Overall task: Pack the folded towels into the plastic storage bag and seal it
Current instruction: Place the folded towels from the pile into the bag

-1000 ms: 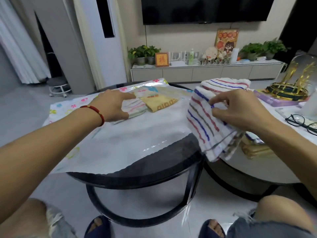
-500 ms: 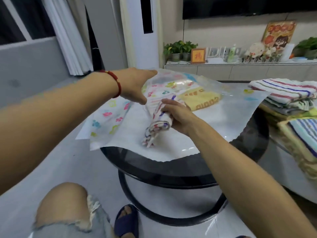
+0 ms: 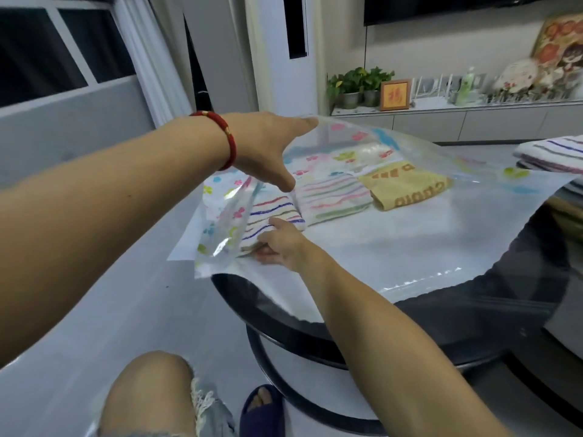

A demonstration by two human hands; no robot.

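A clear plastic storage bag [image 3: 426,247] printed with coloured flowers lies across the round black table [image 3: 473,335]. My left hand [image 3: 271,146] holds its top sheet lifted, so the mouth gapes. Inside, my right hand [image 3: 280,244] grips a folded white towel with red and blue stripes [image 3: 271,216] and holds it flat at the bag's left side. Beside it in the bag lie a pastel-striped towel [image 3: 334,198] and a yellow towel [image 3: 407,189]. More folded striped towels [image 3: 552,152] are stacked at the right edge, outside the bag.
The bag's near edge hangs over the table rim. My knee [image 3: 151,395] and a blue slipper [image 3: 262,408] are below the table. A low cabinet with potted plants [image 3: 359,86] and a picture frame stands at the back wall.
My right hand carried the striped towel from the stack on the right into the bag and laid it flat at the left. My left hand raised the bag's top sheet higher.
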